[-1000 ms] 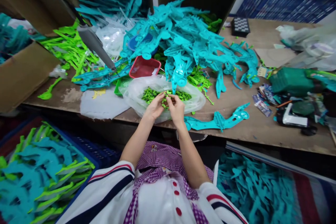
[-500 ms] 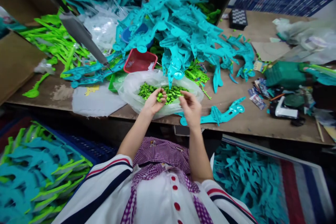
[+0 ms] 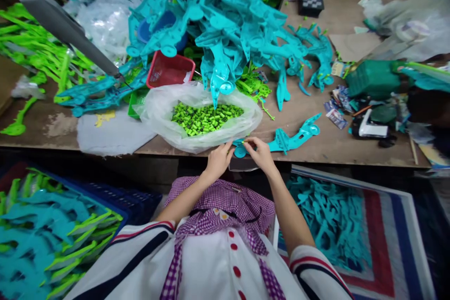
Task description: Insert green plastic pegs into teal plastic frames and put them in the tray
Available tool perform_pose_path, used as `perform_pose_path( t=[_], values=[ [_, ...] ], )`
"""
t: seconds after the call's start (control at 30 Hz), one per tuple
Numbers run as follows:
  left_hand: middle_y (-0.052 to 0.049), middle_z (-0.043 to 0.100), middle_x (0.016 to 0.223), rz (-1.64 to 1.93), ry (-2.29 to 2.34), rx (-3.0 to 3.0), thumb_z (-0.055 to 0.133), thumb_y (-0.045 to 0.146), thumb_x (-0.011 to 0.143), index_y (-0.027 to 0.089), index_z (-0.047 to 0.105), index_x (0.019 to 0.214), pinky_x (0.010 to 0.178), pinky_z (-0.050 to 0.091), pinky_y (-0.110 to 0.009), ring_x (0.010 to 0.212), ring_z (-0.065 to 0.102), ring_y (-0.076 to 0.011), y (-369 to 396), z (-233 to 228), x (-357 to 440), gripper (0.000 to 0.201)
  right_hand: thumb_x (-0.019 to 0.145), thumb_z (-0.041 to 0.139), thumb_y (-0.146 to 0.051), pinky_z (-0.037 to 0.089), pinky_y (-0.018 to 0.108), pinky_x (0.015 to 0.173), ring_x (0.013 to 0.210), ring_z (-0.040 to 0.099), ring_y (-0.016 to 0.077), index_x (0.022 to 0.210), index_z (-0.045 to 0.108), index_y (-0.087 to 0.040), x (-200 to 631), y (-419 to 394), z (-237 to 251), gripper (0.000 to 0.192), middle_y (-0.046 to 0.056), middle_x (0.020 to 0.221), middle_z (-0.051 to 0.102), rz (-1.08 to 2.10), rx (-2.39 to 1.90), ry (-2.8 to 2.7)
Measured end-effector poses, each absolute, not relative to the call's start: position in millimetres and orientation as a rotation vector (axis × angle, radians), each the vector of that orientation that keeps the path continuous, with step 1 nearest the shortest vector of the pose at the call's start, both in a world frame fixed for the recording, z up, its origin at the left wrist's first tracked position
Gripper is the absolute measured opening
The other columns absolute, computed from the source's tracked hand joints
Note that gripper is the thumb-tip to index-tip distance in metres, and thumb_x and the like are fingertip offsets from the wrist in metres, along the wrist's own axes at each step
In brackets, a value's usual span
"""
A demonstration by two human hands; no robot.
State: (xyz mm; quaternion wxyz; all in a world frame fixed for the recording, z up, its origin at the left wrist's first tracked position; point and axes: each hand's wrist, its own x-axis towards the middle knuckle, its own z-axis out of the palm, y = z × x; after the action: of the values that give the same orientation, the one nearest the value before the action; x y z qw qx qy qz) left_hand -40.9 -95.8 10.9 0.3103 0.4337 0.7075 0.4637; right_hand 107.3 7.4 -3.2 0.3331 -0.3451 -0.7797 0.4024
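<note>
A long teal plastic part (image 3: 293, 140) with a rounded end lies along the table's front edge. At its left end my left hand (image 3: 218, 160) has its fingers closed against the part. My right hand (image 3: 262, 153) pinches over the same end, and a speck of green shows at its fingertips, probably one of the small green pieces. Just behind the hands stands an open clear plastic bag (image 3: 158, 124) holding many small green and black cylindrical pieces (image 3: 202, 119).
A large heap of teal parts (image 3: 232, 23) rises behind the bag, beside a red basket (image 3: 170, 72). A grey electric screwdriver (image 3: 70, 28) hangs at left. Crates of parts flank me: a blue crate (image 3: 105, 197) and a striped-lined container (image 3: 378, 243). A green container (image 3: 372, 77) sits at right.
Both hands have come out of the bag of small green pieces and moved down and right to the left end of the teal part. The view has shifted slightly.
</note>
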Motion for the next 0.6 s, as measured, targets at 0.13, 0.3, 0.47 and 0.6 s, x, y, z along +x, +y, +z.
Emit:
perform_pose_path(
  t=[0.13, 0.3, 0.47, 0.6],
  values=[
    [-0.007, 0.067, 0.091, 1.277, 1.825, 0.944, 0.078, 0.02, 0.072, 0.028, 0.072, 0.103, 0.081, 0.042, -0.024, 0.101, 0.061, -0.026, -89.2, 16.1, -40.0, 0.033, 0.091, 0.053, -0.044, 0.049, 0.032, 0.071, 0.074, 0.061, 0.0187, 0.095, 0.067, -0.018, 106.8, 12.9, -3.5, 0.029, 0.007, 0.086, 0.068, 0.956, -0.862, -2.15],
    [-0.006, 0.065, 0.087, 1.267, 1.788, 0.855, 0.079, 0.018, 0.07, 0.028, 0.072, 0.092, 0.084, 0.04, -0.025, 0.103, 0.059, -0.0268, -88.7, 18.8, -41.6, 0.025, 0.095, 0.049, -0.039, 0.045, 0.03, 0.07, 0.081, 0.063, 0.0213, 0.097, 0.066, -0.021, 98.4, 16.2, -1.7, 0.026, 0.007, 0.089, 0.069, 0.825, -0.843, -2.339],
    [-0.005, 0.063, 0.085, 1.171, 1.852, 0.976, 0.077, 0.021, 0.073, 0.029, 0.071, 0.094, 0.087, 0.039, -0.028, 0.102, 0.059, -0.028, -87.8, 16.2, -42.0, 0.023, 0.096, 0.048, -0.038, 0.041, 0.028, 0.066, 0.083, 0.066, 0.0234, 0.095, 0.067, -0.023, 91.1, 13.8, -3.7, 0.024, 0.007, 0.091, 0.072, 0.575, -0.97, -2.479],
    [-0.005, 0.062, 0.081, 1.128, 1.864, 1.024, 0.077, 0.022, 0.073, 0.03, 0.071, 0.095, 0.086, 0.04, -0.028, 0.102, 0.059, -0.0284, -87.0, 15.1, -43.7, 0.025, 0.097, 0.045, -0.038, 0.042, 0.028, 0.067, 0.085, 0.066, 0.0228, 0.096, 0.068, -0.022, 90.4, 12.1, -10.8, 0.028, 0.008, 0.089, 0.072, 0.552, -0.899, -2.467]
  ],
)
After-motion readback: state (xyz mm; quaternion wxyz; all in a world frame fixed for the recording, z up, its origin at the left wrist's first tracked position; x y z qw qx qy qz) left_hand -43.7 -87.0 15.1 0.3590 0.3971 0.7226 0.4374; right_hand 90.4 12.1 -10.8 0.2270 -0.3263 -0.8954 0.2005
